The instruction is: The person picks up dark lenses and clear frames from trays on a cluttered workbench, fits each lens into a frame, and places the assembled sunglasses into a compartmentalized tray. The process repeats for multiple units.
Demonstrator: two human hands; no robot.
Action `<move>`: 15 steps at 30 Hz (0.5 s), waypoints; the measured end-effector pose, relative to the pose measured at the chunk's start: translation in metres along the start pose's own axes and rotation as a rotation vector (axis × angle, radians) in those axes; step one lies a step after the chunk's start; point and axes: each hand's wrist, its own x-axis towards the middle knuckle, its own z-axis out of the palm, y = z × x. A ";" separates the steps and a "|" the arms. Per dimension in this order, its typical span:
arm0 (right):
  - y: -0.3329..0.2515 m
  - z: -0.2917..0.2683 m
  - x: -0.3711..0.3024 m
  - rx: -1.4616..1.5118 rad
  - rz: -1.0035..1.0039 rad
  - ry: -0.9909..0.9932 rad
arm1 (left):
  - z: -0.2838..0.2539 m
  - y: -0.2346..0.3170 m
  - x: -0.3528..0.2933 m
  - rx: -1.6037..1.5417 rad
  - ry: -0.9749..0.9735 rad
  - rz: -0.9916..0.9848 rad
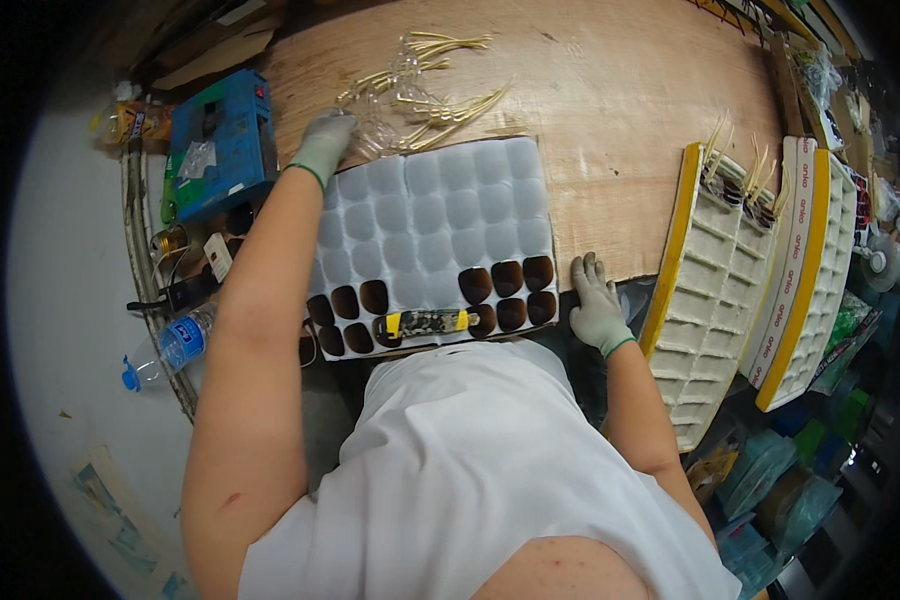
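Observation:
My left hand (327, 142), in a pale glove with a green cuff, is at the far left corner of a lens tray (440, 345). Its fingers curl beside a pile of clear eyeglass frames (380, 128) with thin gold temples (470, 108); what they hold, if anything, is hidden. My gloved right hand (598, 308) lies with fingers stretched out by the table's near edge, right of the tray, holding nothing. Rows of pale grey lenses (425, 205) fill most of the tray. Dark brown lenses (508, 296) sit at its near corners, and a yellow-and-black tool (428, 322) lies between them.
A wooden table (620, 110) carries all this. Two yellow-edged compartment trays (715, 300) (805, 270) stand at the right, with gold-templed sunglasses (740, 190) on one. At the left are a blue box (223, 145) and a plastic bottle (175, 343).

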 end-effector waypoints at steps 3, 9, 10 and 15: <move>0.006 -0.001 -0.005 0.032 -0.091 0.108 | -0.009 0.012 -0.030 -0.122 0.226 0.082; -0.050 -0.044 -0.019 0.200 -0.338 0.537 | -0.060 0.037 -0.126 -0.326 0.321 0.332; -0.069 -0.049 -0.024 0.211 -0.408 0.548 | -0.068 0.029 -0.148 -0.270 0.260 0.373; -0.148 -0.025 -0.024 -0.234 -0.412 0.374 | -0.069 -0.042 -0.293 -0.072 -0.062 0.650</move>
